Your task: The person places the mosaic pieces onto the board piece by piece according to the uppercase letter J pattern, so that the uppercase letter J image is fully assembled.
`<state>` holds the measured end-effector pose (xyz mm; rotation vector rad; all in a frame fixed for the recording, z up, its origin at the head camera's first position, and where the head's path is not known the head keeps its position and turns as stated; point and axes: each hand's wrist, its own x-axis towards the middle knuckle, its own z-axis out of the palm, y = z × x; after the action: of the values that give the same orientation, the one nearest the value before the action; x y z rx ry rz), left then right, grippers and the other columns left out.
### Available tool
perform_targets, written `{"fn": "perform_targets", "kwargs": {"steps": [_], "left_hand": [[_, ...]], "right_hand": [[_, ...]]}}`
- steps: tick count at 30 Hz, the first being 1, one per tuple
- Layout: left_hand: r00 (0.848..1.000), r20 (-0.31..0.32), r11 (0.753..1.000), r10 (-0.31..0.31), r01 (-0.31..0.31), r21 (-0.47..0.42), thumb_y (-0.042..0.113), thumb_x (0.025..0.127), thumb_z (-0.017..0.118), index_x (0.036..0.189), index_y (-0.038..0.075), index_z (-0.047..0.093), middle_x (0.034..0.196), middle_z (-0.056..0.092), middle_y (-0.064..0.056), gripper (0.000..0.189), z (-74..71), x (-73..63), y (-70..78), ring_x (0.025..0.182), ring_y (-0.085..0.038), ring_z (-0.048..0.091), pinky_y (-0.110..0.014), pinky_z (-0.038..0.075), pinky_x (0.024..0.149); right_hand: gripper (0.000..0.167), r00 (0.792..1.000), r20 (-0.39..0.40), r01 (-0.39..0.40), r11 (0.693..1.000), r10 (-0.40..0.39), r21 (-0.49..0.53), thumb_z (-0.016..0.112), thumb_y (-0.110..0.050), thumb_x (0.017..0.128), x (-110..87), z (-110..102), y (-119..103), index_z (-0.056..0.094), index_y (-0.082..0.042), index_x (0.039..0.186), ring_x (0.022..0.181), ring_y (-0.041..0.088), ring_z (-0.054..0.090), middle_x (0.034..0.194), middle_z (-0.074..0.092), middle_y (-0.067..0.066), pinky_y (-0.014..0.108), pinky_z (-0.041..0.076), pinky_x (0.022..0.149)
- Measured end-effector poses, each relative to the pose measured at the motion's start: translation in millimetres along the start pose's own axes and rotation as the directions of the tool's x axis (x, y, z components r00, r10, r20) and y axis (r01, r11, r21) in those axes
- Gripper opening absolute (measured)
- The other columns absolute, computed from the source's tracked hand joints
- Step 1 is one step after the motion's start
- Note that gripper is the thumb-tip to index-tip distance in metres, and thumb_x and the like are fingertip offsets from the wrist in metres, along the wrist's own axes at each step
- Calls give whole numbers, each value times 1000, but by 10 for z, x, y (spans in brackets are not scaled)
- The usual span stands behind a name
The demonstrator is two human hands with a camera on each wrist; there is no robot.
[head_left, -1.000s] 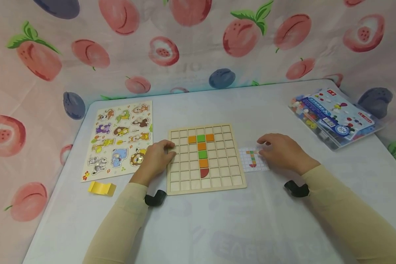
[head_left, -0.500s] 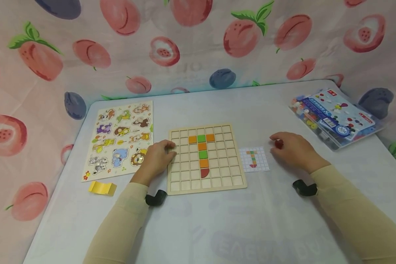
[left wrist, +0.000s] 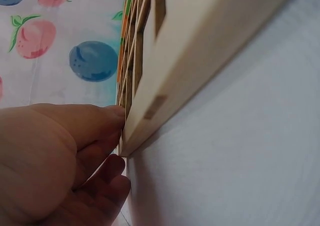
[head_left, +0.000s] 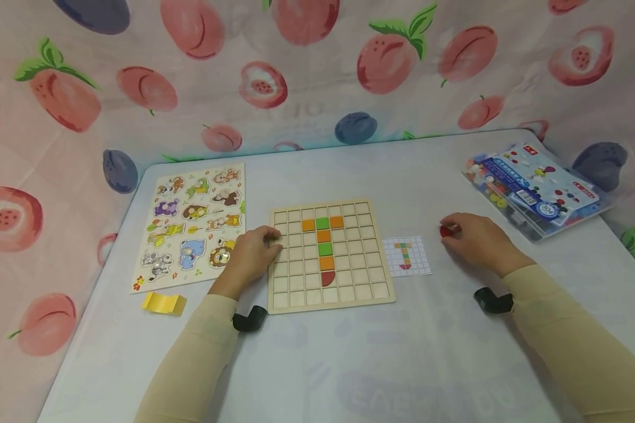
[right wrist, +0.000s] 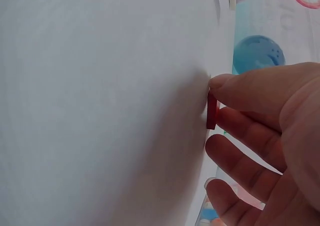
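Note:
A square wooden grid board (head_left: 357,294) lies mid-table. Orange and green square tiles form a T in its cells, with a red quarter-round tile (head_left: 328,278) at the foot. My left hand (head_left: 249,258) rests at the board's left edge; in the left wrist view the thumb (left wrist: 107,117) touches the rim and the fingers lie beside it. To the right of the pattern card (head_left: 415,256), my right hand (head_left: 478,241) pinches a small red tile (right wrist: 212,111) between thumb and index finger, close over the table. Its other fingers are spread apart. Part of the red tile is hidden by the fingers.
At the left lies an animal puzzle board (head_left: 177,238), partly behind the left hand. A yellow curved block (head_left: 164,303) sits below it. A clear plastic case (head_left: 540,191) of colourful pieces stands at the back right. Fruit-print cloth (head_left: 307,126) hangs behind the table.
My right hand has moved right, off the pattern card, uncovering it. The red tile in its fingers has come into sight and turned slightly. The left hand and the board have stayed put.

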<state>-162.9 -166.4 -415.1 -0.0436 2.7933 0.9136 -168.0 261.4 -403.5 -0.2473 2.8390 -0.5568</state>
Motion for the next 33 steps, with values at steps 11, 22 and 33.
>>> {"fn": "perform_targets", "kwargs": {"steps": [11,22,33], "left_hand": [[1000,1,1000,-2,2,11,19,96,68,123,9,67,130,64,-11,29,-1,1,-8,117,-28,57,-46,44,104],[1000,1,1000,4,-4,8,19,96,68,123,9,66,130,64,-11,29,-4,-8,-8,118,-28,56,-46,44,104],[1000,5,1000,3,-3,4,19,96,68,123,9,66,130,63,-11,29,-10,-2,-2,117,-28,56,-45,44,105]], "right_hand": [[41,999,8,-32,999,32,5,65,-17,96,-2,-16,46,57,8,128,110,46,56,119,61,30,63,44,97],[37,1000,8,-29,999,29,13,64,-16,97,0,-15,72,59,7,126,107,45,56,117,63,29,63,45,95],[38,1000,8,-16,1000,16,17,64,-15,96,41,4,17,58,6,127,112,45,54,119,61,28,63,44,98]]}}
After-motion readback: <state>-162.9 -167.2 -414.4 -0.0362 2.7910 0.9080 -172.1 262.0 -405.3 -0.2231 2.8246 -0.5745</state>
